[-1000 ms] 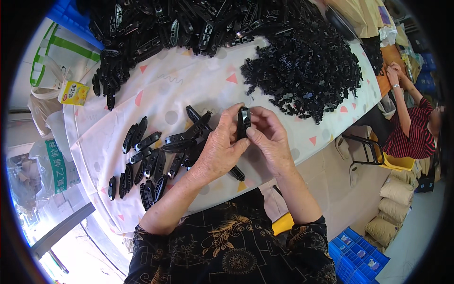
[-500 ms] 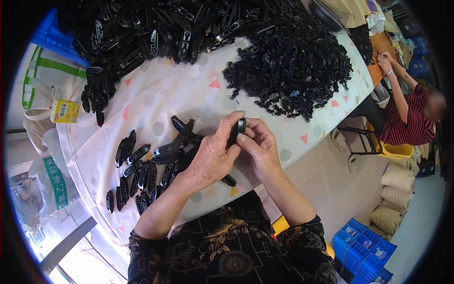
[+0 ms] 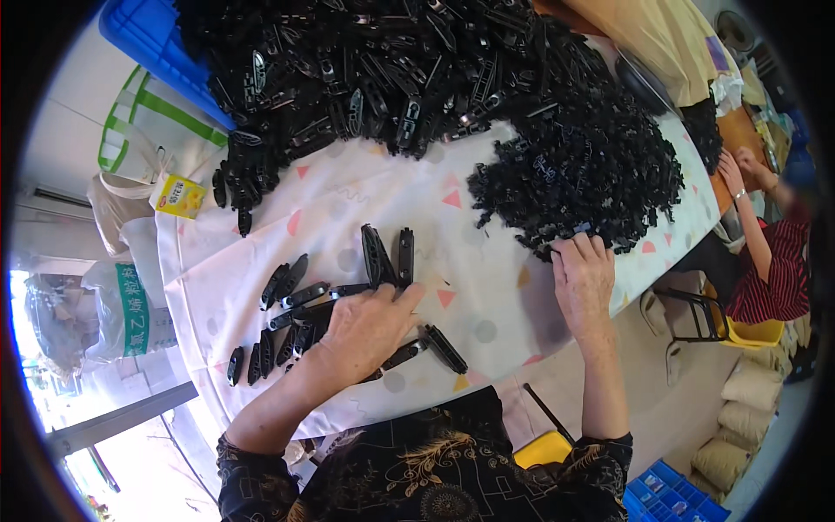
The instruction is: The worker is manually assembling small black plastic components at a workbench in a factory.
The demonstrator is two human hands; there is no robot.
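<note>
My left hand is lowered over a loose group of long black plastic parts on the near left of the table. Its fingers are slightly apart and touch the lower ends of those parts; its palm hides some others. One similar black part lies alone to the right of that hand. At the near edge of a heap of small black plastic pieces, my right hand has its fingers bent down and drawn together. Whatever lies between its fingertips is hidden.
A large heap of long black parts covers the table's far side. A blue crate, a green-and-white bag and a small yellow box stand at left. Another person works at right, near a yellow chair.
My hands have moved apart from the black part they held together. The right has reached forward to the small pieces; the left has dropped onto the long parts. The view has shifted.
</note>
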